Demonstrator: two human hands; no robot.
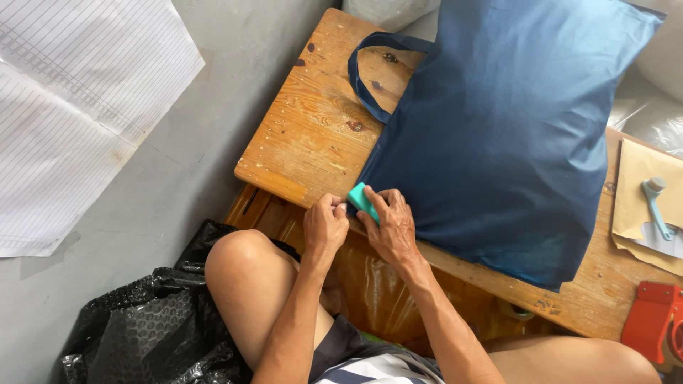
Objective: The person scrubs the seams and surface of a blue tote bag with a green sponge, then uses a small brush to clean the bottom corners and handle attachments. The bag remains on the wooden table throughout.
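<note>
A dark blue cloth tote bag (pixel 498 121) lies flat on a low wooden table (pixel 313 135), its handle loop (pixel 366 78) spread toward the far left. My right hand (pixel 390 226) presses a small turquoise block (pixel 361 200) against the bag's near corner at the table's edge. Beside it, my left hand (pixel 325 224) has its fingers curled, with the fingertips touching the same corner and the block's end.
A turquoise-handled tool (pixel 656 206) rests on brown paper envelopes (pixel 640 192) at the right. An orange tape dispenser (pixel 658 320) sits at the table's near right corner. A black plastic bag (pixel 149 320) and lined paper sheets (pixel 78 107) lie on the grey floor. My bare knees flank the table.
</note>
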